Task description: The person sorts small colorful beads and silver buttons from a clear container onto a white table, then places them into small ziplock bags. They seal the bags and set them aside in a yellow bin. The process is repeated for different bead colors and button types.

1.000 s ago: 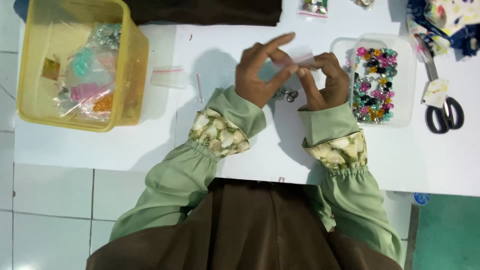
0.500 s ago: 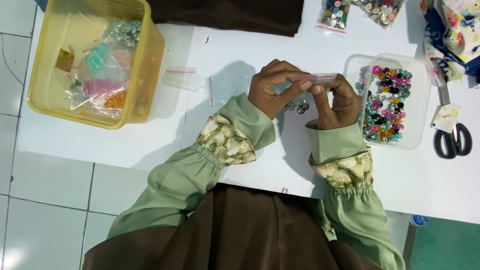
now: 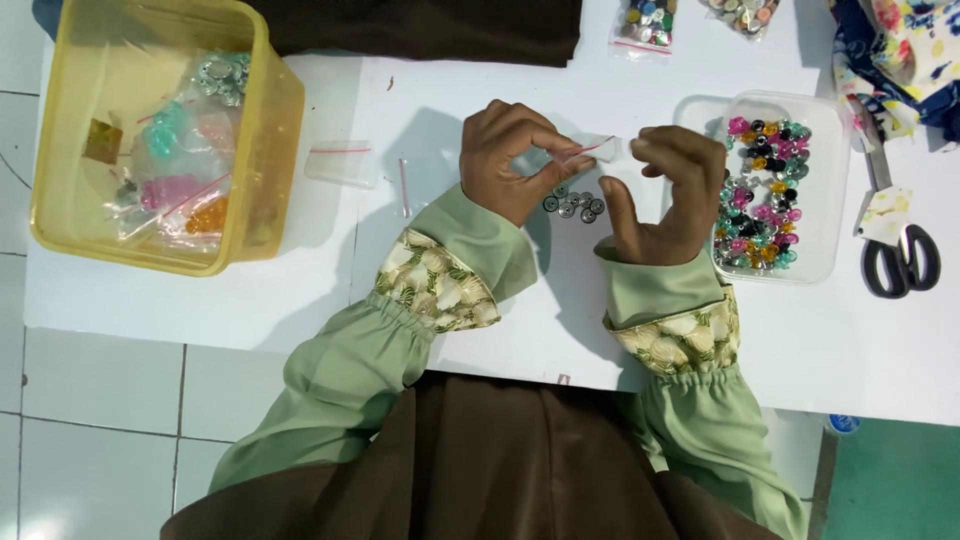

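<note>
I saw the left hand (image 3: pixel 515 160) and right hand (image 3: pixel 665 195) both pinching a small clear bag (image 3: pixel 598 150) between fingertips, above silver buttons (image 3: pixel 574 205) on the white table (image 3: pixel 480 300).

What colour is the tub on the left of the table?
Translucent yellow tub, seen best in the head view.

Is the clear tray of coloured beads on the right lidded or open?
Open. The clear tray shows no lid, its mixed coloured beads lie uncovered inside, and the right hand sits just beside it.
</note>
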